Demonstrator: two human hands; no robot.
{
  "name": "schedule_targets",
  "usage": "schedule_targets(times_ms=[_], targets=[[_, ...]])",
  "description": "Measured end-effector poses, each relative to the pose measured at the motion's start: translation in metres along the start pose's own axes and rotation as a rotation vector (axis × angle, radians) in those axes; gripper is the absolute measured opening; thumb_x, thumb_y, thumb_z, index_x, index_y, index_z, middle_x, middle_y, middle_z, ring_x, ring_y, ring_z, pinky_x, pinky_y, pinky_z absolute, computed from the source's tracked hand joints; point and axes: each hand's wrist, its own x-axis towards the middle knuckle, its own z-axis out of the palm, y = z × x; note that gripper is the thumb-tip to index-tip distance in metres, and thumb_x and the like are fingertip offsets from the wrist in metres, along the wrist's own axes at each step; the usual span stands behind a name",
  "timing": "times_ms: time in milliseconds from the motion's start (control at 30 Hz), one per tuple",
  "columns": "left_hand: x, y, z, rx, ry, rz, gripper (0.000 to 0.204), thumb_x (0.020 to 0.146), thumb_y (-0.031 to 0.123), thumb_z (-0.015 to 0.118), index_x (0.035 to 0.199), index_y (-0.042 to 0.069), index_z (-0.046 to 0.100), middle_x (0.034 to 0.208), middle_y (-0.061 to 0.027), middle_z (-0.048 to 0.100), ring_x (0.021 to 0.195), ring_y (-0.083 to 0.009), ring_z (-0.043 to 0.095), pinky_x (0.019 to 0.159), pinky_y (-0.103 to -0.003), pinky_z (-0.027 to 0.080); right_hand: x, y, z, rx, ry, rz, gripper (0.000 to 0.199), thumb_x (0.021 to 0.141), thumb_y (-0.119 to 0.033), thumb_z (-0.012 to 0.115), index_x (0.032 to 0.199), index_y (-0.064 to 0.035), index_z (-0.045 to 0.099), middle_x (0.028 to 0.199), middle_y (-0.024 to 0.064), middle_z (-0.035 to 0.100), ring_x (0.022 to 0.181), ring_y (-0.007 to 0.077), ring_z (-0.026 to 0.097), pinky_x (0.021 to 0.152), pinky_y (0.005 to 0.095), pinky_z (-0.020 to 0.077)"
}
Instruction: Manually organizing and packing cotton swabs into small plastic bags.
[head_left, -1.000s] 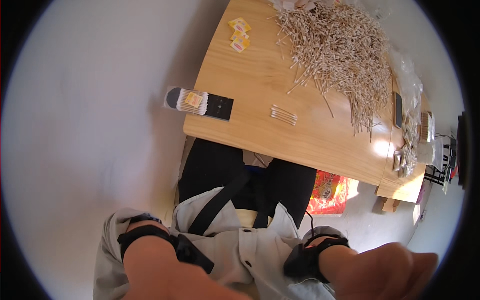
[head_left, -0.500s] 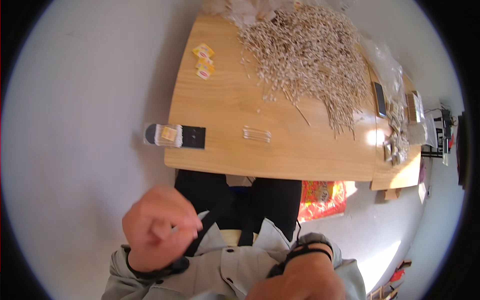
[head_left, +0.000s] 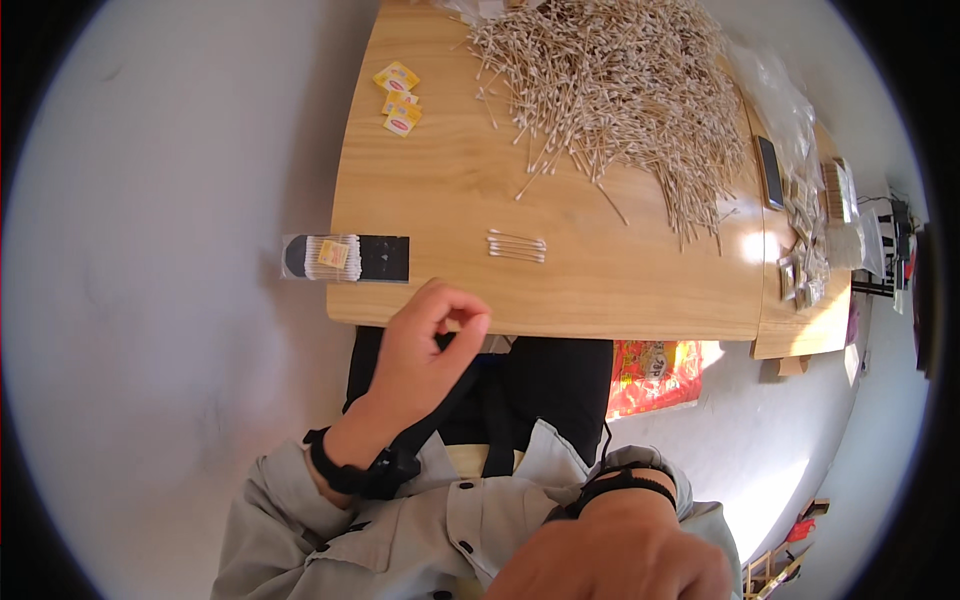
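Note:
My left hand (head_left: 425, 350) is raised just in front of the wooden table's (head_left: 440, 200) near edge, thumb and forefinger pinched together, and I see nothing in them. A black band wraps its wrist. My right hand (head_left: 620, 555) lies at the bottom of the picture, back up and partly cut off, so its fingers are hidden. A short row of cotton swabs (head_left: 516, 246) lies on the table just beyond my left hand. A black and clear packet of swabs (head_left: 345, 258) hangs over the table's left edge. A big loose pile of cotton swabs (head_left: 620, 90) covers the far side.
Three small yellow sachets (head_left: 398, 97) lie at the far left of the table. A dark phone (head_left: 770, 172) and several small filled packets (head_left: 800, 260) sit at the right end. A red-orange bag (head_left: 655, 370) lies on the floor under the table.
My left hand has risen from my lap toward the table's near edge with its fingers pinched. My right hand has sunk toward the bottom of the picture.

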Motion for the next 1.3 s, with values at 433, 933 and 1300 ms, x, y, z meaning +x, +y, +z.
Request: schedule_targets(times_ms=[433, 933, 1300], targets=[[0.079, -0.096, 0.047, 1.256, -0.090, 0.392, 0.087, 0.080, 0.052, 0.063, 0.144, 0.000, 0.033, 0.154, -0.0174, 0.026, 0.143, -0.0298, 0.022, 0.114, -0.051, 0.019, -0.038, 0.020, -0.294, -1.988, 0.375, 0.788, 0.024, 0.084, -0.024, 0.070, 0.094, -0.0029, 0.062, 0.088, 0.0114, 0.063, 0.082, 0.0255, 0.063, 0.070, 0.0365, 0.0502], [0.072, -0.092, 0.003, 1.138, -0.118, 0.302, 0.094, 0.075, 0.049, 0.071, 0.143, -0.002, 0.032, 0.154, -0.0195, 0.021, 0.145, -0.0312, 0.016, 0.116, -0.052, 0.014, -0.061, 0.041, -0.285, -1.981, 0.377, 0.690, 0.030, 0.078, -0.018, 0.073, 0.102, -0.0055, 0.063, 0.099, 0.0159, 0.057, 0.090, 0.0351, 0.059, 0.074, 0.0422, 0.0491], [0.079, -0.090, 0.009, 1.141, -0.114, 0.298, 0.090, 0.072, 0.046, 0.073, 0.142, 0.001, 0.036, 0.153, -0.0181, 0.025, 0.144, -0.0312, 0.019, 0.115, -0.054, 0.015, -0.013, 0.075, -0.343, -2.378, 0.499, 0.445, 0.043, 0.076, -0.019, 0.075, 0.112, -0.0028, 0.058, 0.101, 0.0172, 0.055, 0.093, 0.0353, 0.056, 0.078, 0.0427, 0.0464]])
